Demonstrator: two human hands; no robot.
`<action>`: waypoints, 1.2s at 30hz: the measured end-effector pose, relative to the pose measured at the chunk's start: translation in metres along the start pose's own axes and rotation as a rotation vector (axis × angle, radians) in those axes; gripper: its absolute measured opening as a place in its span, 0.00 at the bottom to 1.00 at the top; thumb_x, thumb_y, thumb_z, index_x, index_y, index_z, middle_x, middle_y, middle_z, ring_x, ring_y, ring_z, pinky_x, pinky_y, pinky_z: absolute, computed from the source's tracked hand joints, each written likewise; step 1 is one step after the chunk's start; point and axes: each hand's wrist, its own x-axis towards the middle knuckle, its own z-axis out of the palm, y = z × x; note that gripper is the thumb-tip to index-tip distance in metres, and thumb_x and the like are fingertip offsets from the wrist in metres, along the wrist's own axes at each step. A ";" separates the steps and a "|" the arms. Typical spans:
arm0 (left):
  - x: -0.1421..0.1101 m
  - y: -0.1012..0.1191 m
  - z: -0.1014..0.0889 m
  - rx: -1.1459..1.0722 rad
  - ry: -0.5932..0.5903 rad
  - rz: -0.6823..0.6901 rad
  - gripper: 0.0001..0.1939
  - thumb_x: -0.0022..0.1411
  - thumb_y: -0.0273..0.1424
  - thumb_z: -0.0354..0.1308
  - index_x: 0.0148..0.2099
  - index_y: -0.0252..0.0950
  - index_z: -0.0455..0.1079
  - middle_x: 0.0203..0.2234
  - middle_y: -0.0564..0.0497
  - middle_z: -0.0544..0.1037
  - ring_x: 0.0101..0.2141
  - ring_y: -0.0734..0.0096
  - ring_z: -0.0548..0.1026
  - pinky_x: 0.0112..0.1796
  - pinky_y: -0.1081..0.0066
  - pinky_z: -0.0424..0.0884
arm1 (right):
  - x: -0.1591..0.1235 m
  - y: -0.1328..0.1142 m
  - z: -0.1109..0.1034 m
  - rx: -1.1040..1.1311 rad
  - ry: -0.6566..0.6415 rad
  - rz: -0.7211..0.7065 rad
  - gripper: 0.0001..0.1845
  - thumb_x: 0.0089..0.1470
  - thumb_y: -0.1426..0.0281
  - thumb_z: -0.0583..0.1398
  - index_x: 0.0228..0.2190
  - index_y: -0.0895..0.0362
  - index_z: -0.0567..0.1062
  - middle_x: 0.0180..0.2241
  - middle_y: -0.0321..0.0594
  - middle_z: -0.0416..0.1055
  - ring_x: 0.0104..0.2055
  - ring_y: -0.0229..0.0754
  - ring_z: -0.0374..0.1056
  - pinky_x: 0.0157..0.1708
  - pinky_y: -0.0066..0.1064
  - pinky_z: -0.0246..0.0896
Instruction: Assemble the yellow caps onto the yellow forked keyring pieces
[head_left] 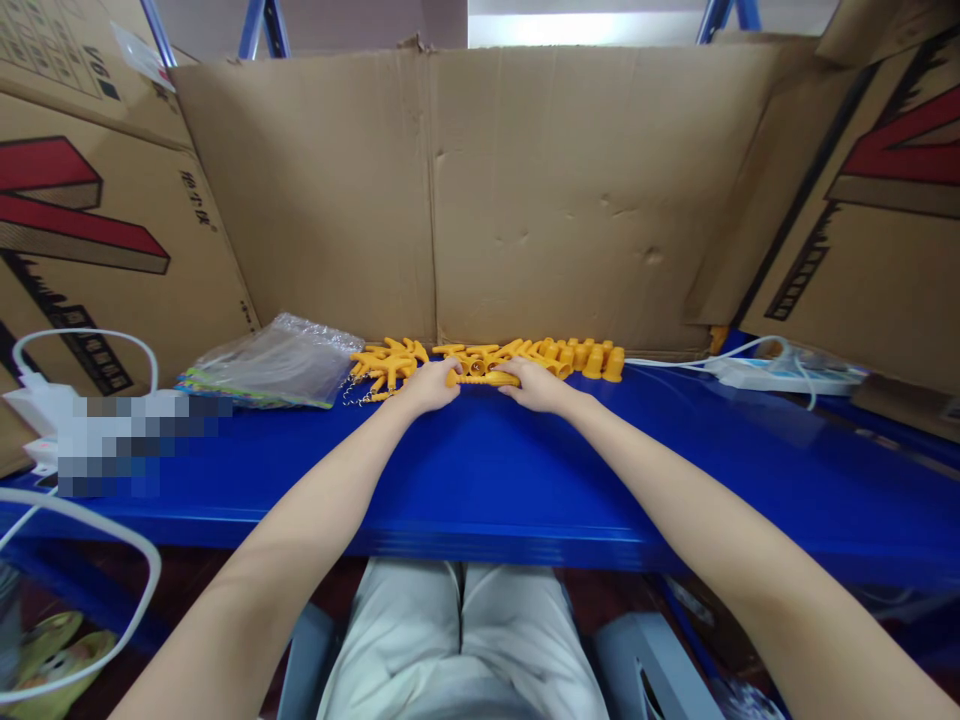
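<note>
Over the far part of the blue shelf, a yellow plastic piece with a ribbed middle (484,379) lies level between my two hands. My left hand (435,386) is closed around its left end. Its right end is gripped in the fingers of my right hand (536,385); both ends are partly hidden. Just left of my left hand is a pile of yellow branched plastic pieces (386,366), with small chains by them. Yellow cup-shaped pieces (592,358) stand in a cluster beyond my right hand. More yellow parts lie behind the held piece.
Clear plastic bags (281,362) lie on the blue shelf (487,470) at left. A cardboard wall (570,200) closes off the back. White power strip (784,373) and cables are at right; a white plug (45,405) with a cable is at left.
</note>
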 end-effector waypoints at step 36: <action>0.001 0.001 -0.006 -0.141 0.083 -0.082 0.16 0.52 0.31 0.57 0.44 0.37 0.73 0.24 0.53 0.76 0.28 0.67 0.73 0.31 0.72 0.64 | -0.006 -0.006 -0.031 0.903 -0.268 0.562 0.34 0.62 0.45 0.42 0.28 0.59 0.70 0.26 0.47 0.76 0.19 0.35 0.66 0.20 0.25 0.58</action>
